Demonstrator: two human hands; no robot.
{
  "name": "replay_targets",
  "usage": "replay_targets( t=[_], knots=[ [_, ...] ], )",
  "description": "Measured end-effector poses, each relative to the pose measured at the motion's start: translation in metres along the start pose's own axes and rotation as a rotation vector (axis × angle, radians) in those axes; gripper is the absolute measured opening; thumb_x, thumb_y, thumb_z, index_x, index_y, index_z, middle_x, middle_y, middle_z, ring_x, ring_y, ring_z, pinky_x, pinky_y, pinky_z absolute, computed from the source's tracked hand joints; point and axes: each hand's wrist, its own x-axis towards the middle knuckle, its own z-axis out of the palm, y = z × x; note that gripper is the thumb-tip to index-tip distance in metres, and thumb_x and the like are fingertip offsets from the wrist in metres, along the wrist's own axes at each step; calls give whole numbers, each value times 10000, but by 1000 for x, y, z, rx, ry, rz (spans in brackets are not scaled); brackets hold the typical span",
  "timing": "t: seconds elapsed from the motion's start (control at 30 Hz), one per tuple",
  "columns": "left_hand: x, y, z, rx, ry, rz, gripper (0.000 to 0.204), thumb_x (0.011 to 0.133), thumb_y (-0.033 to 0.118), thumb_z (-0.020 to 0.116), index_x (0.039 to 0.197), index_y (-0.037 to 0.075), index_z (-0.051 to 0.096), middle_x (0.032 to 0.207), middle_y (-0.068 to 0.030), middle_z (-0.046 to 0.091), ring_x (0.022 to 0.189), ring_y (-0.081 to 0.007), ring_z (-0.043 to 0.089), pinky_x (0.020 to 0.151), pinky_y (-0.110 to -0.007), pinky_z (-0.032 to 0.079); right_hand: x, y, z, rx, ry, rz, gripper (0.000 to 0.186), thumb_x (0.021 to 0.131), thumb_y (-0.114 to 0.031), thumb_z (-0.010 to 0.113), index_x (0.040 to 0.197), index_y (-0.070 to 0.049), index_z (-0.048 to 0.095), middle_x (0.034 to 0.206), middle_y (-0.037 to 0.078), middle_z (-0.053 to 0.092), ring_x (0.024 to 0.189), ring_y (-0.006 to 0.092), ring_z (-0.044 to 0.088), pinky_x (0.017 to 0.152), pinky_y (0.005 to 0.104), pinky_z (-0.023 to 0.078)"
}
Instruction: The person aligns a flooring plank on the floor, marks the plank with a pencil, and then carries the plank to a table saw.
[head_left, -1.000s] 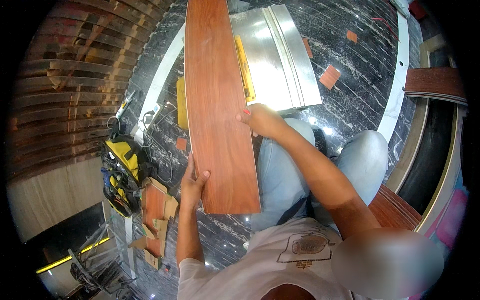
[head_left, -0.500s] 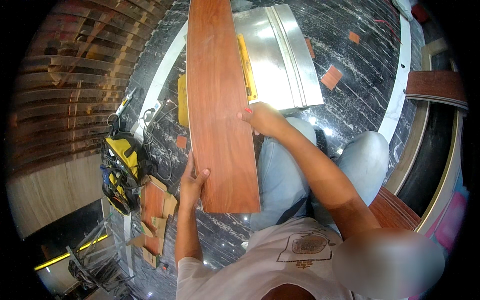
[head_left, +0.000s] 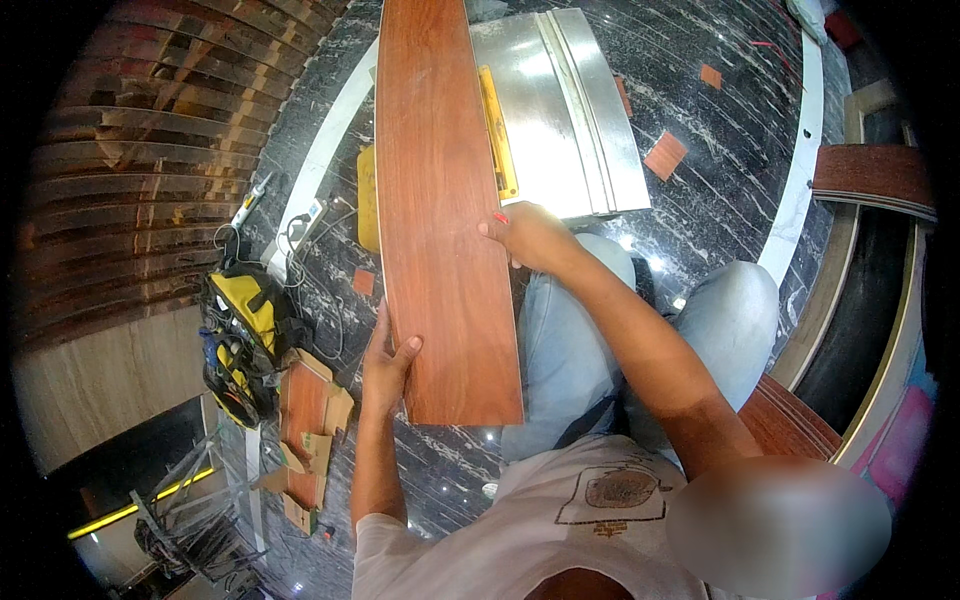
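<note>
holding a long reddish-brown plank (head_left: 440,200), the person looks down over their own knees in light blue jeans (head_left: 640,330). the plank runs away from the body, its near end just above the lap and its far end passing out of the top of the view, lying over the left part of a shiny metal saw table (head_left: 570,110) with a yellow strip along its edge. the left hand (head_left: 388,365) grips the plank's left edge close to the near corner, thumb on the top face and the other fingers curled under, so it is pressed together on the wood. the right hand (head_left: 525,235) rests against the right edge about halfway along, fingers closed on the edge, with a small red thing, perhaps a pencil, at the fingertips; i cannot tell how it is held.

the floor (head_left: 700,190) is dark glossy stone with white veins, and small reddish offcuts (head_left: 665,155) lie on it to the right of the saw table. to the left, a yellow and black tool bag (head_left: 240,340) sits near a tangle of cords, and beside it an opened cardboard pack (head_left: 305,430) shows more reddish boards. a stack of similar planks (head_left: 875,175) lies at the far right.
</note>
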Motion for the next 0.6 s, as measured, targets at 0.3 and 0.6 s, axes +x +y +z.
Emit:
replay_targets(
  t=[0.3,0.6],
  knots=[
    [1,-5,1,-19,-14,37,810,927,16,630,1578,-64,156,1607,-224,298,1457,-270,346,1172,-352,309,-1,-1,-2,59,-22,11,549,972,-459,604,769,48,664,699,207,670,759,396,686,768,496,521],
    [1,-3,4,51,-12,35,818,931,45,635,1572,-82,145,1616,-236,275,1476,-277,311,1186,-347,271,3,7,3,5,39,-29,575,971,-471,603,774,66,657,773,252,673,795,418,676,776,500,514]
  ],
)
